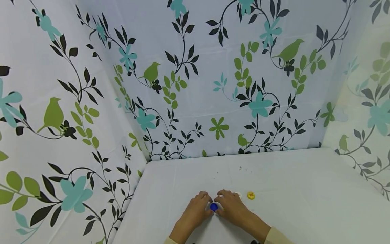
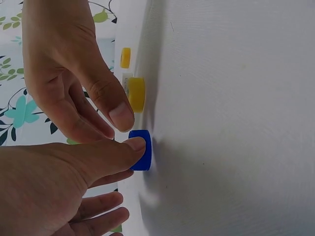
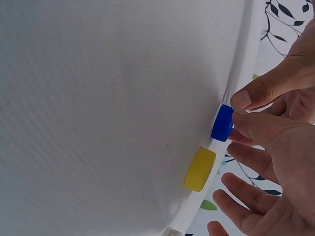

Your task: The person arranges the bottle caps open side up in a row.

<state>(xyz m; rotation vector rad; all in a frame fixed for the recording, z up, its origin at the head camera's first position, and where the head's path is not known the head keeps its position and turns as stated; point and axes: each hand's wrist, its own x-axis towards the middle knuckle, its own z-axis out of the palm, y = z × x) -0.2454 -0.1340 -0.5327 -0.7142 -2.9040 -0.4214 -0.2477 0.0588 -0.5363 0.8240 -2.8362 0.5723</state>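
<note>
A round blue bottle cap (image 1: 214, 207) stands between the two hands on the white cloth. My left hand (image 1: 198, 210) has its thumb (image 2: 132, 146) over the cap's face and a finger behind it, pinching it; its other fingers are spread. Facing it, my right hand (image 1: 233, 209) keeps its fingers loosely bent beside the cap. In the left wrist view a small gap lies between the right thumb (image 2: 121, 117) and the cap. Close to the right hand is a larger-looking yellow bottle cap (image 3: 200, 169), hidden in the head view.
Beyond the right hand, a second yellow cap (image 1: 251, 195) lies on the white-covered table (image 1: 298, 189). A whitish piece (image 1: 239, 195) shows partly behind the right fingers. Patterned cloth walls (image 1: 195, 101) enclose the table at the back and sides.
</note>
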